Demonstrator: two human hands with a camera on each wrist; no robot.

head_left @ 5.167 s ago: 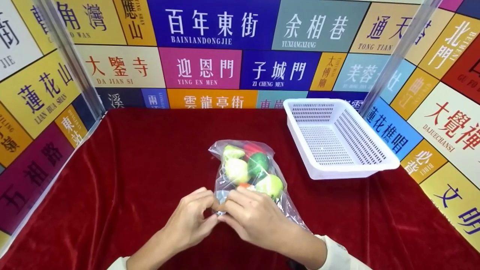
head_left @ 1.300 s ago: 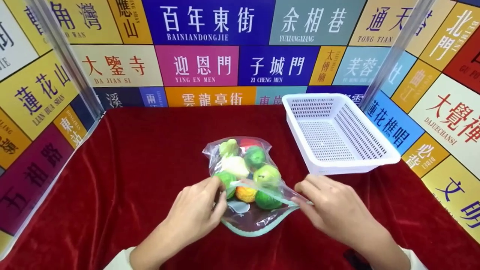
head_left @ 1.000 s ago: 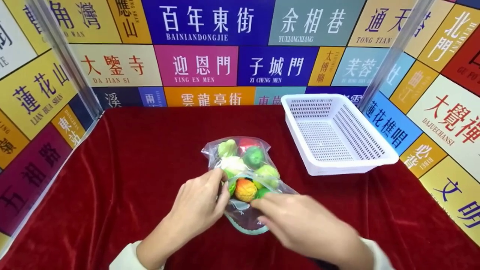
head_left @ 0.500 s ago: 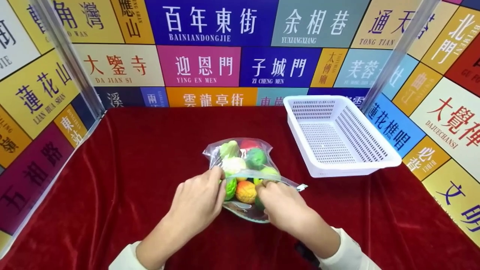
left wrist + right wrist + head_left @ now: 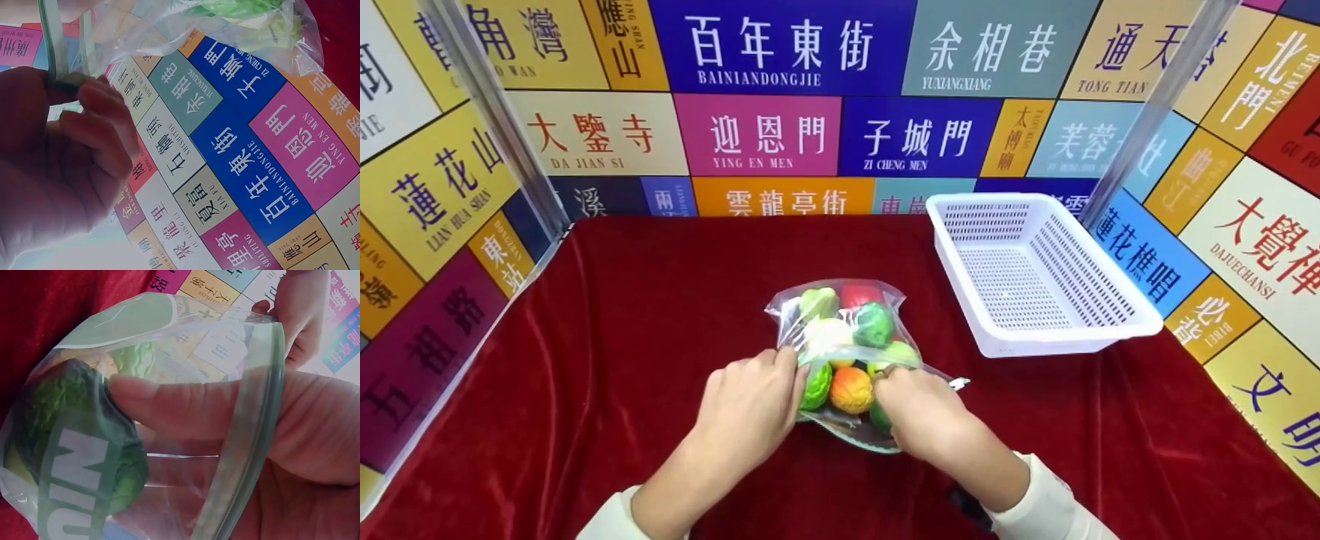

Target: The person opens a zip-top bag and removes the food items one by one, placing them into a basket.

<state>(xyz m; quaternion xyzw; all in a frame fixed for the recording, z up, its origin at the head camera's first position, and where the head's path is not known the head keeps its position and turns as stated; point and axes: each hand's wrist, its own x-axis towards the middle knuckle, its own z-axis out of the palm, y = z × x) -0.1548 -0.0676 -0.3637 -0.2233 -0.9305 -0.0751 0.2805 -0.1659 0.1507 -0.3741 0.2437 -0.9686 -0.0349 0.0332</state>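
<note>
A clear zip bag (image 5: pixel 791 319) of fruits and vegetables lies on the red cloth, its mouth open toward me. My left hand (image 5: pixel 750 401) pinches the left side of the bag's mouth; the left wrist view shows the pale green zip strip (image 5: pixel 54 42) between thumb and fingers. Inside the mouth, my right hand (image 5: pixel 926 412) holds a dark green, bumpy, rounded vegetable (image 5: pixel 73 402), with the thumb on its near side and the fingers partly hidden. Beside it sit an orange-yellow round fruit (image 5: pixel 851 390) and a leafy green vegetable (image 5: pixel 816 388).
A white perforated basket (image 5: pixel 1072 330) stands at the back right, with nothing seen inside. Further up the bag are a red piece (image 5: pixel 861 293), a green pepper-like piece (image 5: pixel 874 324) and a pale green piece (image 5: pixel 819 303). Printed panels (image 5: pixel 765 135) wall the table's back and sides.
The bag's mouth, earlier pinched by both hands, has been opened. My right hand has let go of its right edge and moved left into the bag. My left hand keeps its hold.
</note>
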